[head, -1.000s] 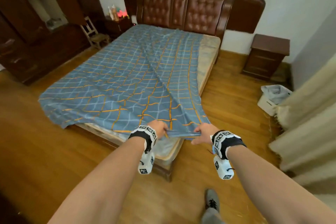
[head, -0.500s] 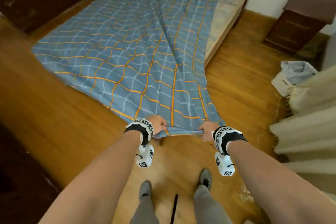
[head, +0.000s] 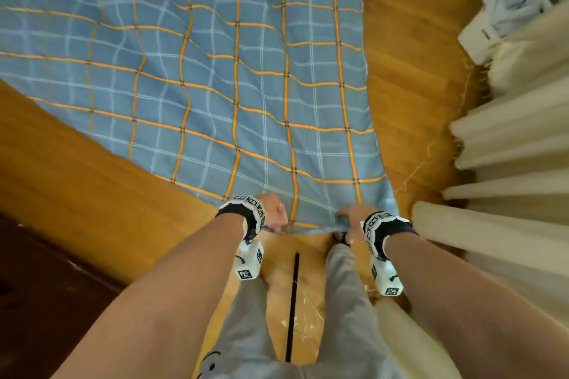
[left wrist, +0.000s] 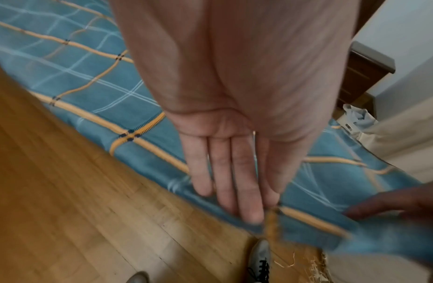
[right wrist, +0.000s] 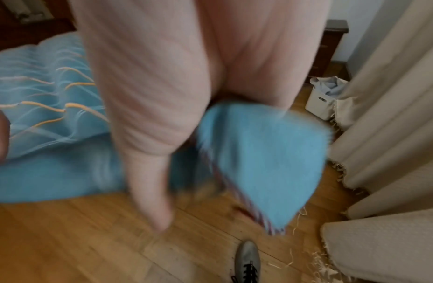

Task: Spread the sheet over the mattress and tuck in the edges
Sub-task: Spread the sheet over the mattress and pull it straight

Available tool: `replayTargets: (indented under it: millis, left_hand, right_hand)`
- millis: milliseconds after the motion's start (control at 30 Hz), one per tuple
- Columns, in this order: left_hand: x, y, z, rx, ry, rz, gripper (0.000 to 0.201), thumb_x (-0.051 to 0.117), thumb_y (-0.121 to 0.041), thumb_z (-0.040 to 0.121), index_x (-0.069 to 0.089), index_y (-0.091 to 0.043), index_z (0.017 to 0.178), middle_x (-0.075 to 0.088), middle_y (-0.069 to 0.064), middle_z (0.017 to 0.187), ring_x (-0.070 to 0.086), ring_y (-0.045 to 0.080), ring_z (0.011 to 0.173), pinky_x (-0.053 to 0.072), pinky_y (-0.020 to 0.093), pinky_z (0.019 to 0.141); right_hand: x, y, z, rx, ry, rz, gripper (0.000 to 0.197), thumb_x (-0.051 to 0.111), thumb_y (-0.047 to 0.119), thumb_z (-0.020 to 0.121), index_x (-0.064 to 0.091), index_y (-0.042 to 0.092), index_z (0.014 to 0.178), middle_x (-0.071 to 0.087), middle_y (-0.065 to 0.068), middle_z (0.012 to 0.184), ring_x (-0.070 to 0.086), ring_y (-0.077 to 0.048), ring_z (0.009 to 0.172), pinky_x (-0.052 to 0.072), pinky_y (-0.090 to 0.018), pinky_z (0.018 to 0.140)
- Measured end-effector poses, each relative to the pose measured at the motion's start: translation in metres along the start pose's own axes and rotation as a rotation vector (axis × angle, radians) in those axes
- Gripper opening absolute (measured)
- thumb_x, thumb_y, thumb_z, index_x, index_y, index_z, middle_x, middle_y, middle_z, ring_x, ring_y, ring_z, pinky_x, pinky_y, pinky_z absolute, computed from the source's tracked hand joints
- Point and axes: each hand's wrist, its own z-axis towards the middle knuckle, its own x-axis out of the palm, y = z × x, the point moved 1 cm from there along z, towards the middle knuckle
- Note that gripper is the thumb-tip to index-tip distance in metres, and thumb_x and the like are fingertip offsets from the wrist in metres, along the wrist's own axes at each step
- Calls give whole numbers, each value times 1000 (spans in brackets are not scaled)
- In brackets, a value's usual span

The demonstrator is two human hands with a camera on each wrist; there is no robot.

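We grip the sheet (head: 215, 77) hem, left hand (head: 272, 212) pinching, right hand (head: 351, 218) clutching its corner; we should pull evenly, low.

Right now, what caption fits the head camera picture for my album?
Both hands, left hand and right hand, hold the blue checked sheet by its near edge.

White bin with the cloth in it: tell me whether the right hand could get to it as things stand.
Probably not without stepping closer. The right hand grips the sheet at its near edge, and the white bin stands well off across bare floor, beside the curtain.
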Motion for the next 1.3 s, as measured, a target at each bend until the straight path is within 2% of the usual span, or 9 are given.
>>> replayTargets:
  millis: [200,267,333,400,500,667,867,1000,1300]
  left_hand:
    - [-53,-19,-29,-25,-140,-1,21,58,-29,86,74,-21,97,71,2,104,65,22,104,52,33,92]
    - [-89,-41,-48,-27,-243,4,23,57,-23,91,72,-17,107,70,3,109,64,21,105,51,31,93]
    - [-128,-69,-67,-33,-328,13,23,56,-23,92,72,-15,106,71,4,107,65,22,99,51,29,89]
    - [-169,-105,-87,-39,-397,58,27,50,-22,92,71,-10,106,70,8,105,64,25,97,49,28,84]
    - [-225,-171,-121,2,-521,99,33,40,-25,87,65,-5,96,66,18,103,61,32,100,45,33,79]
    - [-299,-263,-152,103,-765,34,18,54,-32,92,69,-27,101,68,-1,104,62,20,105,48,27,92]
    - [-373,-337,-134,139,-873,63,17,49,-33,94,65,-29,95,67,-1,116,61,21,105,47,30,92]
    - [-435,-381,-96,217,-914,-9,32,53,-34,93,57,-30,125,59,-16,124,62,17,113,49,36,98]
    - [-660,-497,34,157,-844,16,41,54,-41,93,53,-28,132,49,1,140,55,23,121,44,36,102]
  right_hand:
    - [-36,-12,-19,17,4,16,84,76,45,76,36,28,148,37,-2,152,36,-26,140,33,-39,113]
    - [-30,-85,94,-45,-129,35,88,82,58,62,34,61,136,41,7,148,44,-27,133,40,-46,109]
    - [-103,-111,94,-206,-239,63,96,83,71,42,21,86,113,44,13,148,51,-22,126,46,-50,102]
    - [-165,-125,62,-101,-369,120,73,78,53,69,40,59,131,50,5,142,52,-24,124,45,-39,104]
    - [-272,-100,-129,-131,-535,153,58,63,37,89,45,20,142,52,-7,141,52,-26,126,43,-31,99]
    - [-366,-162,-183,-152,-656,160,57,61,34,91,44,19,143,50,-4,144,51,-23,128,40,-30,104]
    - [-451,-215,-188,-217,-807,189,55,67,40,84,50,31,135,49,-4,141,49,-24,127,42,-39,107]
    - [-520,-258,-165,-233,-928,183,53,64,33,86,49,31,137,37,-4,149,32,-25,138,32,-43,113]
    - [-761,-385,-91,-126,-872,71,55,65,30,88,45,31,139,35,-2,151,32,-24,139,32,-42,115]
